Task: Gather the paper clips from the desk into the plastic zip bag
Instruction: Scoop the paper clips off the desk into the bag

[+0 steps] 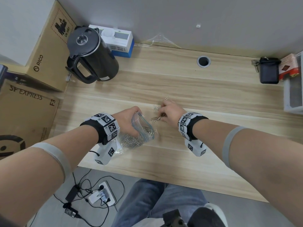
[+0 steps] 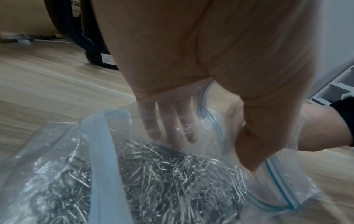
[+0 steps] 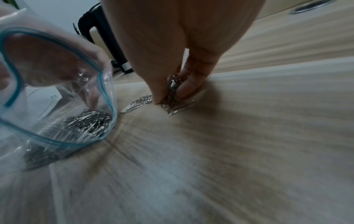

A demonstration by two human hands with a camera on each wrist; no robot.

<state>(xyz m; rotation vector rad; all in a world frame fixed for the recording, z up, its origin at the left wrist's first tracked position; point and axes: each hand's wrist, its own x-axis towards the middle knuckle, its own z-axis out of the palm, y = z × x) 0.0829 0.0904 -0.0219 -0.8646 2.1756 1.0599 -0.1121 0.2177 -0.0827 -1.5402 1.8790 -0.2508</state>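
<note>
A clear plastic zip bag (image 1: 144,130) with a blue seal lies on the wooden desk (image 1: 196,89), holding a heap of silver paper clips (image 2: 172,178). My left hand (image 1: 129,119) grips the bag's mouth (image 2: 214,128) and holds it wide, thumb on one lip, fingers behind the other. Just right of the bag, my right hand (image 1: 169,110) pinches a bunch of paper clips (image 3: 173,87) against the desk between thumb and fingers. More loose clips (image 1: 155,109) lie beside that hand, and one clip (image 1: 166,98) lies a little farther back.
A black kettle (image 1: 91,54) stands at the back left beside a white and blue box (image 1: 119,41) and cardboard boxes (image 1: 47,46). A cable hole (image 1: 203,61), a black pouch (image 1: 268,71) and a grey tray (image 1: 293,94) are at the right.
</note>
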